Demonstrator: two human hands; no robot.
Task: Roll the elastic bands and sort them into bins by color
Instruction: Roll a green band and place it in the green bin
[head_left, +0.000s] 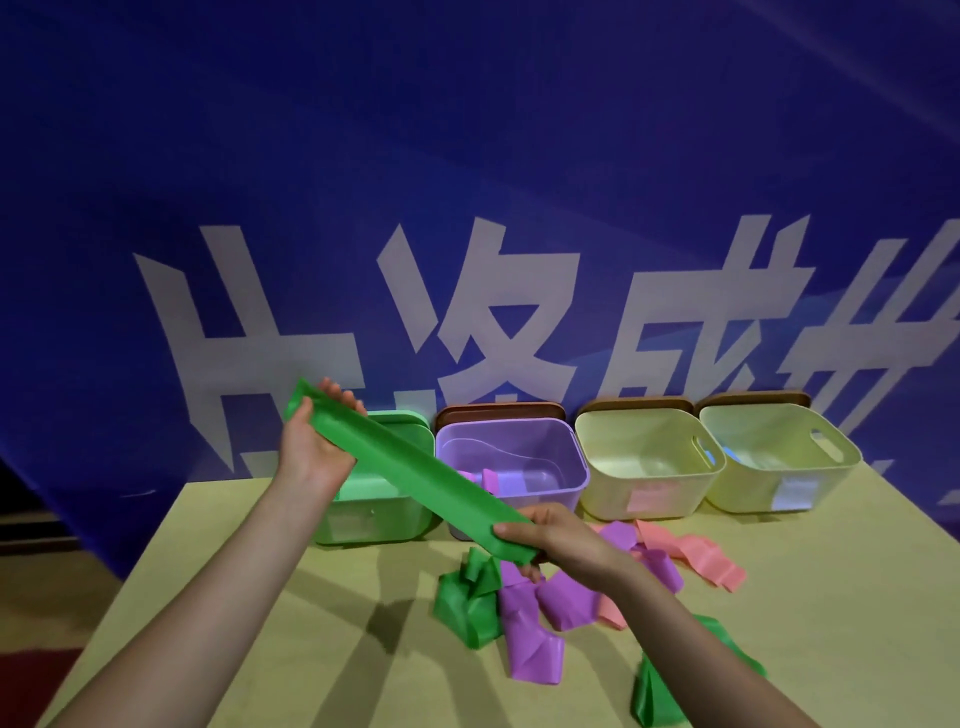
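Our left hand grips the far upper end of a green band, fingers curled round it above the green bin. The band is stretched taut in the air, its long axis slanting from upper left down to lower right, where our right hand pinches the near end above the tabletop. We judge rolling would start from either end, and the green bin lies nearest the left hand. Beyond sit a purple bin and two cream bins. Loose green, purple and pink bands lie beneath our right arm, partly hidden by it.
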